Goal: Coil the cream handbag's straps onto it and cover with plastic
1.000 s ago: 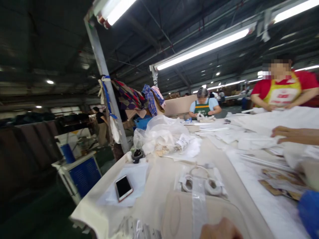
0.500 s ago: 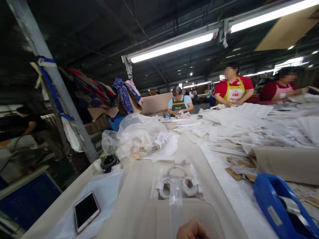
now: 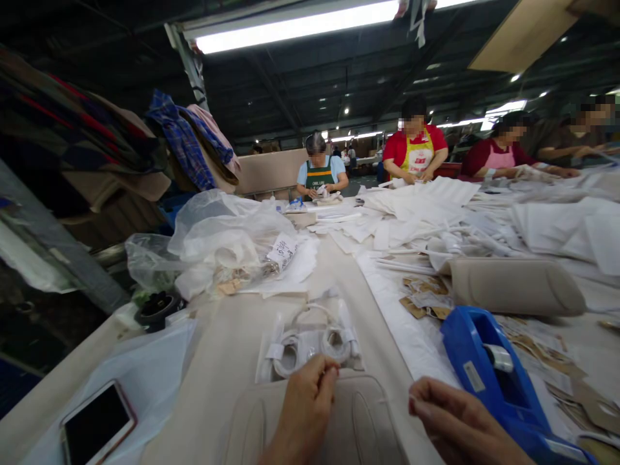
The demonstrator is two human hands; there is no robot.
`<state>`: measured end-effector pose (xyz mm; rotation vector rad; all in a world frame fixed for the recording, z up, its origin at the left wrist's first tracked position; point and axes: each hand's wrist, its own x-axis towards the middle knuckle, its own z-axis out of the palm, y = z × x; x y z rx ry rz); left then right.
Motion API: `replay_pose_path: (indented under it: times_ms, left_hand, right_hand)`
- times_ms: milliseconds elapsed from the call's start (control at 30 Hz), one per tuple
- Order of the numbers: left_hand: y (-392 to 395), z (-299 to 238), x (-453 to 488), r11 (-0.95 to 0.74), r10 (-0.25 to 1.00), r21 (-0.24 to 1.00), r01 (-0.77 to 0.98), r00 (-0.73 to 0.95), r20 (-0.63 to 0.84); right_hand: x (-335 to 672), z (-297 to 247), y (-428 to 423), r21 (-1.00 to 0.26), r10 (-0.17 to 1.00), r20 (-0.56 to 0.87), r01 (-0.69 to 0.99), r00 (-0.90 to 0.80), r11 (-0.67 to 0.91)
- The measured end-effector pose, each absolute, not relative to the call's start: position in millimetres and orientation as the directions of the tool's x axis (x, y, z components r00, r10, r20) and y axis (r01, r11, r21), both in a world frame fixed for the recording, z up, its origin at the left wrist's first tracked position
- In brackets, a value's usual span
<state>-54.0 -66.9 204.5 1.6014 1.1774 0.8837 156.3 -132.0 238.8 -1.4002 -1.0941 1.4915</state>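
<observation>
A beige padded panel (image 3: 361, 413) with curved stitched lines lies in front of me. At its far edge is a clear plastic bag (image 3: 262, 369) with two white coils (image 3: 335, 343) in it. My left hand (image 3: 305, 403) is over the panel's far edge, its thumb and forefinger pinched together close to the coils; whatever is in the pinch is hidden. A shiny clear patch (image 3: 309, 343), like tape, shows between the coils. My right hand (image 3: 453, 416) is beside a blue tape dispenser (image 3: 465, 349), fingers curled together; I cannot make out anything in them.
On the left lie a phone (image 3: 99, 423) and a dark round pot (image 3: 157, 309). Behind them is a heap of clear plastic bags (image 3: 217, 226). White sheets (image 3: 426, 200) and a rolled beige panel (image 3: 513, 284) cover the right side. Several people (image 3: 414, 152) work across the table.
The view has turned right and both hands are now in it. A single hand was over the panel before, where a clear tape strip ran down from between the coils.
</observation>
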Motion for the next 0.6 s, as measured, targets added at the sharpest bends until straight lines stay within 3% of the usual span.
replay_pose_path:
  times_ms: [67,167,267,333,467,600]
  left_hand:
    - [-33,207,-53,-0.162,0.982,0.825,0.541,0.167,0.083]
    - [10,199,-42,-0.139,0.988,0.751,0.646,0.147,0.056]
    - [35,185,-28,-0.134,0.988,0.716,0.685,0.152,0.039]
    - [46,176,-21,-0.134,0.986,0.695,0.706,0.165,0.022]
    - [58,166,-15,-0.104,0.986,0.700,0.707,0.166,-0.021]
    - [54,169,-22,-0.102,0.990,0.772,0.627,0.142,0.016]
  right_hand:
    - [157,245,-108,-0.974,0.973,-0.207,0.075,0.098,-0.215]
    - [156,243,-66,-0.952,0.982,-0.007,0.299,0.189,-0.064]
    - [156,227,-16,-0.800,0.969,0.166,0.600,0.181,0.025]
    - [159,212,21,-0.677,0.969,0.207,0.735,0.133,0.043]
    - [160,192,84,-0.566,0.980,0.200,0.817,0.007,0.109]
    - [139,196,100,-0.629,0.976,0.181,0.749,-0.118,0.207]
